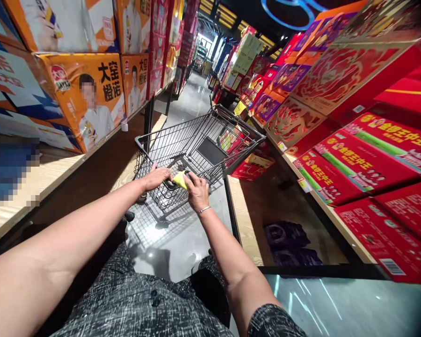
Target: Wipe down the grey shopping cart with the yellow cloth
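Observation:
A black wire shopping cart (182, 140) stands in front of me, tilted in the view, with its wire basket showing no goods. My left hand (157, 178) rests closed over the left part of its handle, knuckles up. On the right part, my right hand (198, 191) curls its fingers over the handle; a thin bracelet circles that wrist. Between both hands shows a small bright yellow piece (180, 179) at the handle, touching the right fingers. Whether it is a cloth or part of the handle I cannot tell. The fingertips under the handle are hidden.
Orange drink cartons (87, 100) line a wooden shelf on the left. Red boxes (340, 164) fill the right shelf, with dark purple packs (289, 243) below. The shelf edges run close to the cart. A grey shiny floor aisle (192, 89) leads away between the displays.

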`<state>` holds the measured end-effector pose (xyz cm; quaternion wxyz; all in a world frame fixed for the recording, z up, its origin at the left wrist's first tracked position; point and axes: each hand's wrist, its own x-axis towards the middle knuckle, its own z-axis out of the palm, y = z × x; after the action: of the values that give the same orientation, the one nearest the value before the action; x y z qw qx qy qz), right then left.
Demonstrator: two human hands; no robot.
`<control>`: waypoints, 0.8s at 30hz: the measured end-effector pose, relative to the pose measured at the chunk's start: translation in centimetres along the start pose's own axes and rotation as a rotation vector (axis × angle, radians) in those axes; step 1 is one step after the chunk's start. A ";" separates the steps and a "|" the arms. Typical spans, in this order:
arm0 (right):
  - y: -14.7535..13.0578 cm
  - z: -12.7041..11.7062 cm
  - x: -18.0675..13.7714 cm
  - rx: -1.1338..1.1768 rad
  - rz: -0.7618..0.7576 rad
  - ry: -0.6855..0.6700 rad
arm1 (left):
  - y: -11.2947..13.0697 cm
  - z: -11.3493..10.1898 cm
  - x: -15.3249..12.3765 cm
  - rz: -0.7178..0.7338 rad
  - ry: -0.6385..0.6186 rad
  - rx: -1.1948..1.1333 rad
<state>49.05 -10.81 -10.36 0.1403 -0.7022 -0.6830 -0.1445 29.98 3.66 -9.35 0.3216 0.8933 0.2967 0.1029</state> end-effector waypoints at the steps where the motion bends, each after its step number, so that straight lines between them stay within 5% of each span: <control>1: 0.7 0.1 0.6 -0.028 0.021 -0.035 | -0.3 -0.2 -0.2 0.007 0.001 -0.012; 11: 10.3 -3.4 7.8 -0.239 0.394 -0.259 | -1.8 -1.6 -3.5 -0.015 0.047 -0.036; 19: 7.4 -3.6 5.9 -0.214 0.327 -0.286 | -2.7 -1.1 -4.9 -0.035 0.224 -0.041; 24: 4.1 -3.9 3.2 -0.122 0.382 -0.198 | -3.4 -1.4 -5.4 -0.054 0.199 -0.079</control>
<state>53.22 -9.54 -5.49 0.0546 -0.8367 -0.5380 -0.0868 23.52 3.25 -10.40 0.3281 0.8570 0.3470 0.1938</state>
